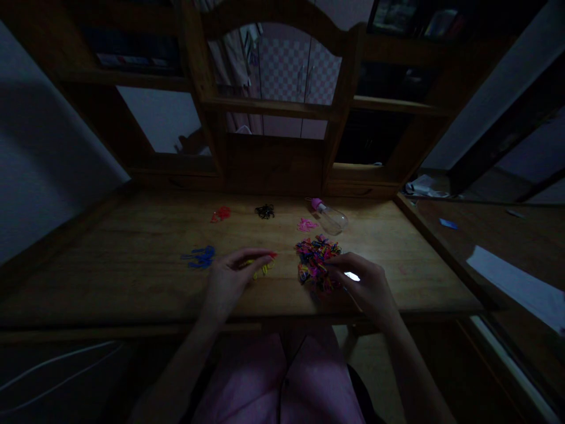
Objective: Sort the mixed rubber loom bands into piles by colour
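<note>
My left hand [228, 278] is over the yellow bands [263, 270], its thumb and index finger closed on a small red rubber band [273, 255]. My right hand [362, 281] is at the right side of a mixed pile of colourful thin loops [316, 259] that look like small rubber bands. Its fingertips are pinched together against the pile; what they hold, if anything, is too small to make out. Separate little heaps lie around: blue bands [200, 257] left of my left hand, red bands [221, 213] and black bands [265, 211] farther back, pink bands [306, 224] behind the pile.
A clear bottle with a pink cap [332, 219] lies on its side behind the pile. The wooden desk [145, 247] has a shelf unit [273, 162] along its back. On the right-hand surface are a white paper sheet [516, 285] and a small blue card [448, 224].
</note>
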### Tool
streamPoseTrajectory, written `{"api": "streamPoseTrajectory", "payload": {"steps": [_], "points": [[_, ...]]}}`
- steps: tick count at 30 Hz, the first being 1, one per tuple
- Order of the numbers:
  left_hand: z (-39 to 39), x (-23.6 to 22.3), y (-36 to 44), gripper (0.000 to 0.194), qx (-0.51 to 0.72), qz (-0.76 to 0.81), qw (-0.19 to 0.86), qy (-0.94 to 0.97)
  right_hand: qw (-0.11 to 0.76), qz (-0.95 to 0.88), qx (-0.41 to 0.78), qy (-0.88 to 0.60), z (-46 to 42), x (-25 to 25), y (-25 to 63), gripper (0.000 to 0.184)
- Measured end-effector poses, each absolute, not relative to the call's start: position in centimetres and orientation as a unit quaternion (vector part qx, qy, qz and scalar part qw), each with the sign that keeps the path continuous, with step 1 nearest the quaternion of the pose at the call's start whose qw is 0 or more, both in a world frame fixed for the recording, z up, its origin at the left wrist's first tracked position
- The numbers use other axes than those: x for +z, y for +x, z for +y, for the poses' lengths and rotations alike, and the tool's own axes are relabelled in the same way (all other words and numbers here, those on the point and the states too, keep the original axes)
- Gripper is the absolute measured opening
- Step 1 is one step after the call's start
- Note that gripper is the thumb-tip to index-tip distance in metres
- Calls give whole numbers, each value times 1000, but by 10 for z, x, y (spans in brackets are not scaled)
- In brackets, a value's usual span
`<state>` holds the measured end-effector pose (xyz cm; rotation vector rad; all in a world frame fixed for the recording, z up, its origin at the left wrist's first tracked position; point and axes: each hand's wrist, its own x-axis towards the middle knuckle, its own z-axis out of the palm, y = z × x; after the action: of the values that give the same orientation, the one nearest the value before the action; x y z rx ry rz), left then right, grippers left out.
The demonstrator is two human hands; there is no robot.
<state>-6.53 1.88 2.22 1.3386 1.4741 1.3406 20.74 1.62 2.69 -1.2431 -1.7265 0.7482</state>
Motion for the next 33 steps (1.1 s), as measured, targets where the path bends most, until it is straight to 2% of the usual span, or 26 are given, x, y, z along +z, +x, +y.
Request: {"api": "streamPoseTrajectory", "payload": {"steps": [4, 7, 9, 14, 20, 23, 28, 33], "points": [[74, 50, -135, 27, 491, 607, 173, 600, 434, -697, 288, -494, 17, 30, 208, 13], [117, 56, -171, 29, 373, 640, 147, 656, 443, -697, 284, -487, 19, 30, 206, 14], [135, 53, -180, 28, 352, 653, 140, 656, 446, -698, 280, -485, 21, 29, 204, 14], [148, 46, -181, 24, 334, 669, 109, 655, 446, -692, 284, -492, 23, 26, 204, 13], [120, 57, -166, 27, 341, 613, 78, 708, 455, -670, 311, -497, 24, 19, 210, 18], [84, 56, -130, 22, 353, 563, 94, 741, 469, -654, 330, -493, 25, 15, 211, 22], [17, 35, -47, 23, 350, 479, 231, 771, 471, -632, 376, -487, 24, 16, 207, 26], [2, 13, 5, 35, 409, 487, 308, 708, 466, -617, 418, -476, 21, 21, 203, 25]]}}
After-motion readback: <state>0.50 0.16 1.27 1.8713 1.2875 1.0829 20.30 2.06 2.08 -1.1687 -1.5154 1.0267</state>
